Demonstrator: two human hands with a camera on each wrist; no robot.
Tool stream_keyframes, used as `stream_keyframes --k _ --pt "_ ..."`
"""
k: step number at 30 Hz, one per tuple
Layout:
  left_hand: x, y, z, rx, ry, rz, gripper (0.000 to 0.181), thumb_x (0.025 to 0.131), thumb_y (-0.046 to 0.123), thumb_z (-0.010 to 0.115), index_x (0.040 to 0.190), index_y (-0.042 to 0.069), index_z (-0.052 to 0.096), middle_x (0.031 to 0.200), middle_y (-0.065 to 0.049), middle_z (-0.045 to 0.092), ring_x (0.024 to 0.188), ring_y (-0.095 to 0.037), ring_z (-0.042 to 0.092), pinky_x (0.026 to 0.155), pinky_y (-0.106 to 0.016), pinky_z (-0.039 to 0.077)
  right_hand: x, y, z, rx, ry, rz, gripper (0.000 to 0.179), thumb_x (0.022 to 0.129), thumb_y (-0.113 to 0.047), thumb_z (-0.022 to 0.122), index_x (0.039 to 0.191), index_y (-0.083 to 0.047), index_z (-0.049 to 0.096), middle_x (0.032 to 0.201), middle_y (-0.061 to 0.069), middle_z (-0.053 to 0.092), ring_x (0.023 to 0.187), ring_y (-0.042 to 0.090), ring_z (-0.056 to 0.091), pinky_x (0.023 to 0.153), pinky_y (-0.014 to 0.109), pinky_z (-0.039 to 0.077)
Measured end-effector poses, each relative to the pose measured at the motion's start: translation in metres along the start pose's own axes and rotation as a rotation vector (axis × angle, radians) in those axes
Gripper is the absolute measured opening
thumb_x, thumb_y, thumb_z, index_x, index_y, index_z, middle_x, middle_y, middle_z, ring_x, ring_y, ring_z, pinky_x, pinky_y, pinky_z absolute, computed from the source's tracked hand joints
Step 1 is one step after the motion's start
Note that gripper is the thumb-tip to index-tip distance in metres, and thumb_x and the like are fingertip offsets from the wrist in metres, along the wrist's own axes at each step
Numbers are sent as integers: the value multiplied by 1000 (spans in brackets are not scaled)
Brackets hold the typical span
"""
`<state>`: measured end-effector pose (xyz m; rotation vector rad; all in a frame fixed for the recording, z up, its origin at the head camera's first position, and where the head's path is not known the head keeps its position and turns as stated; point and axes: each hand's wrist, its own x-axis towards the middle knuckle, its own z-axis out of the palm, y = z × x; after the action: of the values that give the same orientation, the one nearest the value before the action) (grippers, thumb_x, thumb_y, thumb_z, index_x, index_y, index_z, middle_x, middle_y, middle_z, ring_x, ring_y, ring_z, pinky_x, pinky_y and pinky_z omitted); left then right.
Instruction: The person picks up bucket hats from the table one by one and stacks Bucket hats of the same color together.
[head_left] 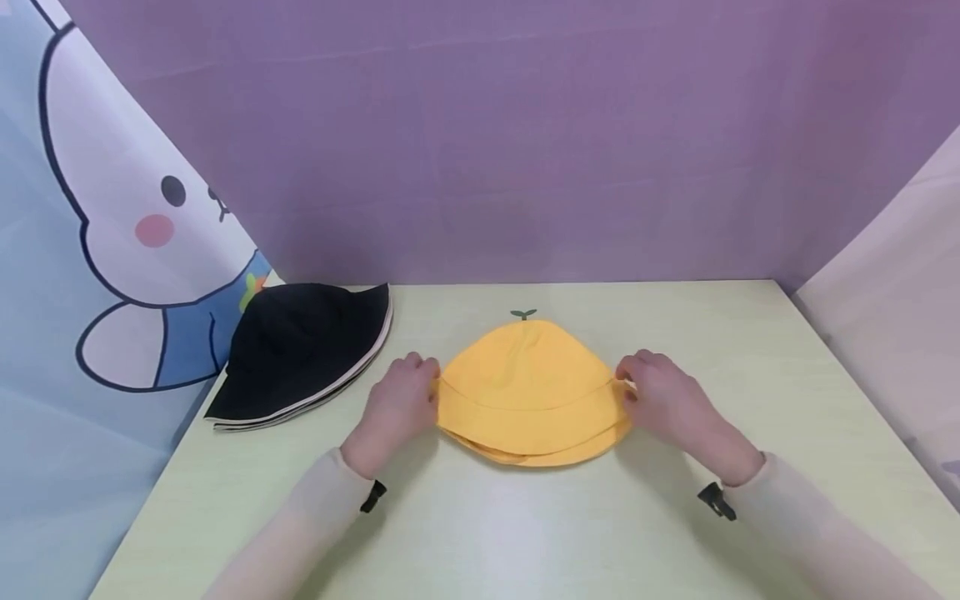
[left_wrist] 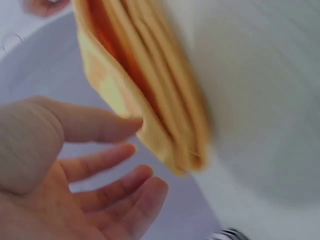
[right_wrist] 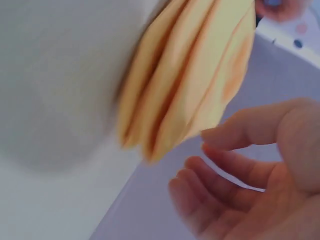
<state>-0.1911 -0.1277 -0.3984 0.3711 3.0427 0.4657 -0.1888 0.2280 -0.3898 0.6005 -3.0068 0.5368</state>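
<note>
A yellow bucket hat (head_left: pixel 528 392) with a small green sprout on top lies folded flat on the table, its brim toward me. At its left side is my left hand (head_left: pixel 401 404), and in the left wrist view the thumb (left_wrist: pixel 117 129) reaches the cloth edge while the other fingers stand apart, loosely bent. My right hand (head_left: pixel 667 400) is at the opposite side. In the right wrist view its thumb and forefinger tips come close together at the hat's edge, with no cloth visibly gripped between them. Layered brim folds show in both wrist views.
A black bucket hat (head_left: pixel 307 354) with a pale brim edge lies folded at the table's back left. Purple cloth (head_left: pixel 525 150) hangs behind the pale table (head_left: pixel 495 533). A cartoon-printed curtain (head_left: pixel 135 275) is on the left, a pale one (head_left: pixel 892 317) on the right.
</note>
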Motion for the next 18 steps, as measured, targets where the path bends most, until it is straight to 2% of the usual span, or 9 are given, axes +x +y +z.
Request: stream_keyframes --k 2,4,7,10,14,18 --pt "-3 13 -1 31 -1 70 26 91 17 72 113 5 66 106 -11 57 94 -31 54 68 -44 52 -2 -13 5 -3 23 -66 30 83 -6 75 111 3 68 106 15 65 95 32 61 77 47 56" --pt "-6 24 1 55 -34 120 34 90 29 75 117 9 67 112 -11 57 99 -32 53 71 -44 51 -4 -25 10 -15 -22 -95 43 84 -16 80 120 2 66 116 17 63 104 35 59 82 48 55" --pt "-6 33 7 89 -89 156 43 87 43 78 114 12 67 112 -12 55 101 -33 51 71 -44 49 -5 -35 21 -66 -103 -84 62 82 -34 84 130 -1 62 124 17 59 110 35 55 83 47 54" --pt "-3 36 15 104 -117 149 47 86 48 78 115 12 66 112 -11 53 104 -34 49 68 -44 49 -4 -36 33 -131 -111 -97 67 80 -40 85 130 -2 62 122 16 56 108 35 52 77 45 52" --pt "4 37 22 109 -94 144 45 87 46 78 113 12 65 106 -9 50 101 -32 47 60 -40 48 1 -32 40 -196 -75 -144 64 81 -38 84 127 0 60 117 16 54 106 37 52 75 46 52" --pt "15 41 23 120 -80 134 42 88 43 78 111 11 65 101 -9 48 96 -31 46 58 -39 46 14 -27 38 -208 -103 -131 61 83 -36 82 127 0 59 118 16 54 106 37 51 74 46 52"
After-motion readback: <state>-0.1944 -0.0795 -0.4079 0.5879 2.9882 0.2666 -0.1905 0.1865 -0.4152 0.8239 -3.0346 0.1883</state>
